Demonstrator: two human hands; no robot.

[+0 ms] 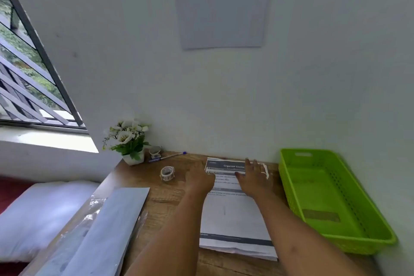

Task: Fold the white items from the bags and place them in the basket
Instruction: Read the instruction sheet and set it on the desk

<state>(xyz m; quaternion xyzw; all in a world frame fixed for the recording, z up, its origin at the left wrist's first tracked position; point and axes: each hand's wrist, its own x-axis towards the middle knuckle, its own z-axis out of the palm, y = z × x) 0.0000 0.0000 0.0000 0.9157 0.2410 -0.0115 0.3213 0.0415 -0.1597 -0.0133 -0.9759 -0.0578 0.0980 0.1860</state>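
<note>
A printed sheet [233,215] headed "Organize Clothes" lies on the wooden desk [165,206]. My left hand [199,178] rests at the sheet's far left corner, fingers blurred. My right hand [254,178] lies flat on the sheet's far end with fingers spread and a strip of white tape [265,170] stuck to one finger. A green plastic basket [349,231] stands to the right, nothing inside it. At the lower left lie clear plastic bags with flat white items [100,231] inside.
A roll of tape [167,173], a pen [168,156], a small tape dispenser [155,151] and a potted white flower [128,139] sit at the desk's far left. A paper [221,4] hangs on the wall. A white pillow [33,213] lies left of the desk.
</note>
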